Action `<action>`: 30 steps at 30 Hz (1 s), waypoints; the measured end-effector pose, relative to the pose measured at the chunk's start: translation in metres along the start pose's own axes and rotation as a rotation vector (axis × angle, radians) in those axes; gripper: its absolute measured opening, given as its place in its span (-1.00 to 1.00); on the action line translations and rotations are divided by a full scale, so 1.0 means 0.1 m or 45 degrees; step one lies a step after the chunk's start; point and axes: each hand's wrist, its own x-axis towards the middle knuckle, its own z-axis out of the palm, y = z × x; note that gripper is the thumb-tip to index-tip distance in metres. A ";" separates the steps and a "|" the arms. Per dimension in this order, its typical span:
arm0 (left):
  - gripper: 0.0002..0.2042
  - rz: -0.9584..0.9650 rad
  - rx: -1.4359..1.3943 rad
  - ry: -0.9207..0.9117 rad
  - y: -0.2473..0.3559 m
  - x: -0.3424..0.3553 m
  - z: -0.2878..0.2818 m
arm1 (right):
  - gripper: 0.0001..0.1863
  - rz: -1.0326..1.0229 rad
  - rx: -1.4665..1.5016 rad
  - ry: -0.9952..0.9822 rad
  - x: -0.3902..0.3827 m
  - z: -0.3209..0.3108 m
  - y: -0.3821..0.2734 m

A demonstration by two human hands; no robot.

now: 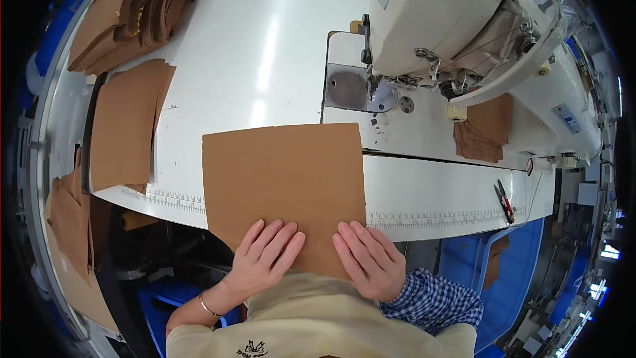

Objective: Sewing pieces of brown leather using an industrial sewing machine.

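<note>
A brown panel (283, 174), flat and roughly rectangular, lies at the front of the white sewing table (245, 40) and overhangs its edge. My left hand (264, 262) holds the lower left part, fingers stretched over the top, thumb out of sight. At the lower right, my right hand (374, 262) holds it the same way. Beyond the panel's top right corner is the sewing machine's needle area (371, 89).
Brown piece stacks stand at the upper left (129, 16), left (122, 126) and under the machine arm (482, 126). More pieces (69, 219) hang at the far left. Scissors (503, 200) lie right. A blue bin (517, 278) sits below the table's right.
</note>
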 end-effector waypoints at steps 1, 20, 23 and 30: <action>-0.65 0.001 -0.009 -0.009 -0.02 -0.02 -0.01 | -0.69 0.008 0.005 -0.008 -0.02 0.00 0.02; -0.52 -0.186 -0.292 0.008 -0.01 0.28 -0.28 | -0.56 0.302 0.581 0.129 0.17 0.04 0.13; -0.52 -0.119 -0.429 0.123 0.08 0.25 -0.20 | -0.55 0.289 0.570 0.144 0.18 0.06 0.10; -0.65 -0.337 -0.614 0.175 0.17 0.28 -0.30 | -0.52 0.356 0.833 0.097 0.21 -0.06 0.06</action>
